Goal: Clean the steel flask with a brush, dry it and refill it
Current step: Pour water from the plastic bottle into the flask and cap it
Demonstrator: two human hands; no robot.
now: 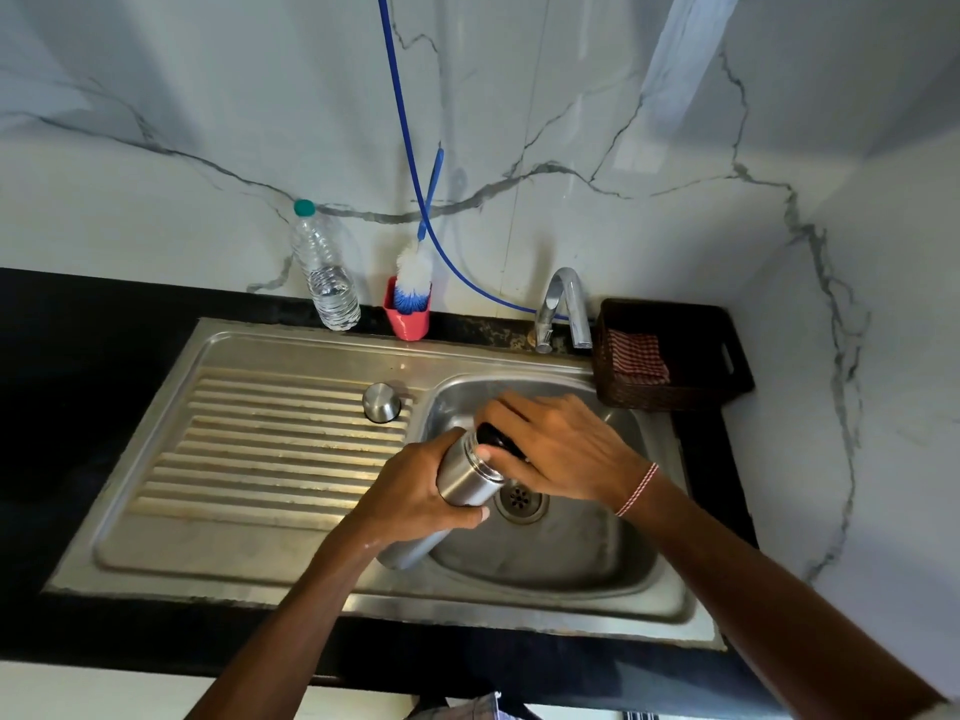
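Head view: my left hand (415, 493) is wrapped round the body of the steel flask (470, 478), thumb on the near side and fingers curled behind it. My right hand (566, 449) is closed over the black stopper (500, 442) at the flask's mouth, with the thumb tip pressed on the steel neck just below it. A red and white thread band (637, 490) sits on that wrist.

I hold the flask tilted over the basin of the sink (234, 537), just left of the drain (519, 498); its mouth points up and away from me, and its base hangs lower, nearer me than the drain.

Left of the drain and a little farther back, the flask's steel cap (382, 402) stands on the ribbed drainboard, apart from my hands. Farther behind the drain, at the back edge of the sink, the brush (413, 278) stands bristles-down in a pink holder (408, 322), its blue handle leaning on the wall. A clear plastic bottle (326, 275) with a green cap stands just beside the holder, on the side away from the drain, and is partly filled with water.

Behind the drain and slightly right is the tap (563, 304), with a blue hose (410, 174) running from near its base up the marble wall. Right of the tap, back-right of the drain, a dark woven basket (691, 394) holds a folded checked cloth (636, 356). The sink is set in a black desk (78, 330).
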